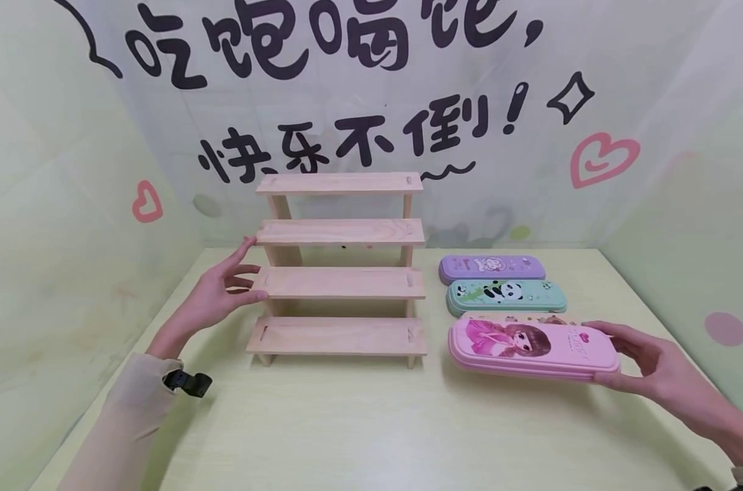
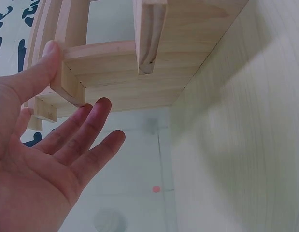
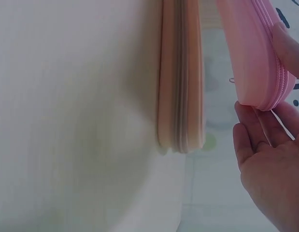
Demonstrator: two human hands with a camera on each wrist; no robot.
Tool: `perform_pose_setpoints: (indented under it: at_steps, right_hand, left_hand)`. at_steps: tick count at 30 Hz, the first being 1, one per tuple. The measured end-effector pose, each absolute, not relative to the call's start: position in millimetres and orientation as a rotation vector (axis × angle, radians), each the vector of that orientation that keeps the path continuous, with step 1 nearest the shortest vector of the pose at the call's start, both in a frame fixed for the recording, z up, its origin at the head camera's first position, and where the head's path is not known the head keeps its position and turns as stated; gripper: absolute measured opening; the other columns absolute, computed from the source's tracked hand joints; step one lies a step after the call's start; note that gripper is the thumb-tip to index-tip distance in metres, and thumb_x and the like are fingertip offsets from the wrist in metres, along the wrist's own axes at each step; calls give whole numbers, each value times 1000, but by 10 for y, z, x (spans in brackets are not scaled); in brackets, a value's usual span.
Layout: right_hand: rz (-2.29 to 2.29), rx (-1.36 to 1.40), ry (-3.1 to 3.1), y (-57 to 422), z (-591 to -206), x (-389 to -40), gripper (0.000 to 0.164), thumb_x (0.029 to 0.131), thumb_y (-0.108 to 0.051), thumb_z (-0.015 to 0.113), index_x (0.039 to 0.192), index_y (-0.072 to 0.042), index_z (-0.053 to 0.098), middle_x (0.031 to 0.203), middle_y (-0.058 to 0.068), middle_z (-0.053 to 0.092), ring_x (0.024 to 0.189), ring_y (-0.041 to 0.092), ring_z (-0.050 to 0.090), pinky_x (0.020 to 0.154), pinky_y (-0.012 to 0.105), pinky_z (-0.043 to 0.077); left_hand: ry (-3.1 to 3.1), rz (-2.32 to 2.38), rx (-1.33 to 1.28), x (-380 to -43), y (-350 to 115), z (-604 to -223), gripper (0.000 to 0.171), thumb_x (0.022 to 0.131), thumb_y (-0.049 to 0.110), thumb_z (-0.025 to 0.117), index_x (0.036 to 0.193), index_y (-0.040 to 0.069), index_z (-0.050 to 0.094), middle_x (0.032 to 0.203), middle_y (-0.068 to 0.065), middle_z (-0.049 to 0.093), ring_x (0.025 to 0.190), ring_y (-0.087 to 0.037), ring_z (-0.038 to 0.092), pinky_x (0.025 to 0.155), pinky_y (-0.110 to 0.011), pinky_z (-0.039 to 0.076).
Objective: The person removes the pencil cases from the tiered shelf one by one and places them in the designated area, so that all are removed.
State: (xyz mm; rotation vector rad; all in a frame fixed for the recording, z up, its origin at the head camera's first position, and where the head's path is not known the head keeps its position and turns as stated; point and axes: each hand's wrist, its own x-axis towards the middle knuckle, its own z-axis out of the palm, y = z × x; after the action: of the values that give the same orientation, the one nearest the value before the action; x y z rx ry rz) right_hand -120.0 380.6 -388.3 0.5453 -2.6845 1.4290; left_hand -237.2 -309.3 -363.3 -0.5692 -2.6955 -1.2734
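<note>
My right hand (image 1: 660, 365) pinches the right end of a pink zipped pencil case (image 1: 533, 349) printed with a girl in pink. The case is held above the table, over a peach pencil case (image 3: 192, 72) that it mostly hides in the head view. At the left side of a four-tier wooden rack (image 1: 340, 335) is my left hand (image 1: 214, 293). Its thumb (image 2: 35, 72) touches a board's edge, and the index fingertip reaches the end of the board above. The other fingers stretch loosely beside the rack.
Behind the pink case, a green panda pencil case (image 1: 506, 296) and a purple one (image 1: 492, 268) lie in a row on the pale table (image 1: 346, 429). A back wall with black lettering (image 1: 359, 140) and side walls (image 1: 703, 225) enclose the table.
</note>
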Motion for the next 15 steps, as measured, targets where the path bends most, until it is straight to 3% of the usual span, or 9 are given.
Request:
perform_pose_setpoints:
  at_steps: [6,11,15]
  right_hand:
    - [1380,559,-2751,3955,-3973,-1119,69,91,8,76,154,-6,51,132,-3,67,115,4,61,80,18,52]
    - [1326,545,-2793,4061,-4059,-1057,69,91,6,77,154,-7,51,130,-4,69,113,2,61,77,17,51]
    - [1302,521,-2823,4134,-4132,-1020,68,92,4,76,154,-9,52,129,-6,70,113,1,60,76,18,51]
  left_hand:
    - [-2705,-1272,-553,-2368,-3100,-3637,107,92,17,85,170,39,14,147,-27,56,117,-41,68,99,-40,58]
    - [-2706,-1275,-560,-2374,-3090,-3640,108,93,16,85,170,36,13,147,-28,56,117,-43,68,101,-56,55]
    - [-2709,-1278,-559,-2372,-3087,-3634,108,93,16,84,170,36,12,147,-28,56,118,-43,68,101,-59,53]
